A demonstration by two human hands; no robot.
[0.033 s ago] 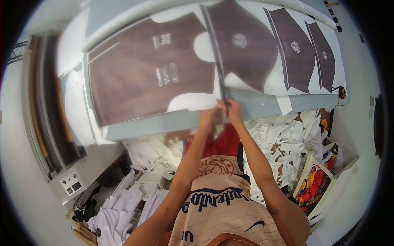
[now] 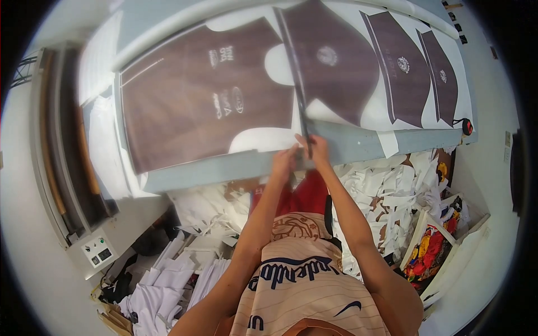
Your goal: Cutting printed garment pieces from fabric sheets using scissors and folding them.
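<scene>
From where I stand, the spreading-out looks done: a large brown shirt-shaped panel with white marks (image 2: 174,95) and three smaller curved brown panels (image 2: 347,67) lie flat in a row on the blue-grey table (image 2: 202,175), white sheeting around them. The narrow dark straight strip (image 2: 302,112) between the first two seems unfinished, its near end held up at the table's front edge. The right hand (image 2: 319,150) has its fingers pinched nearly closed on that end; the left hand (image 2: 284,162) curls just beside it, but whether it grips anything I can't tell. What remains isn't clear either.

On the floor at right, an open white-walled bin (image 2: 416,235) holds crumpled red, yellow and black fabric (image 2: 428,252). Loose white scraps (image 2: 358,190) heap beside it.
</scene>
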